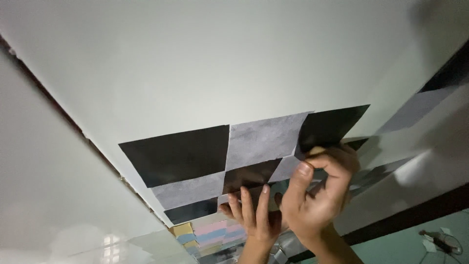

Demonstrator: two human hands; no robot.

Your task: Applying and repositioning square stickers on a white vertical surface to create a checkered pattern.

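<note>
A checkered patch of black and grey square sheets (pixel 254 142) is stuck on a white wall surface (pixel 220 58). My right hand (pixel 317 195) pinches the lower edge of a black square sheet (pixel 332 124) at the patch's right end, thumb raised against it. Just left of it, my left hand (pixel 251 212) lies flat with fingers spread on the lower black and grey squares. Whether the held sheet is fully stuck to the wall cannot be told.
Small pastel blocks in yellow, pink and blue (pixel 210 234) sit below the patch. A dark band (pixel 415 210) runs along the lower right, with a teal floor (pixel 430 244) and a small tool (pixel 437 239) beyond it. Another grey and black patch (pixel 425 102) lies at right.
</note>
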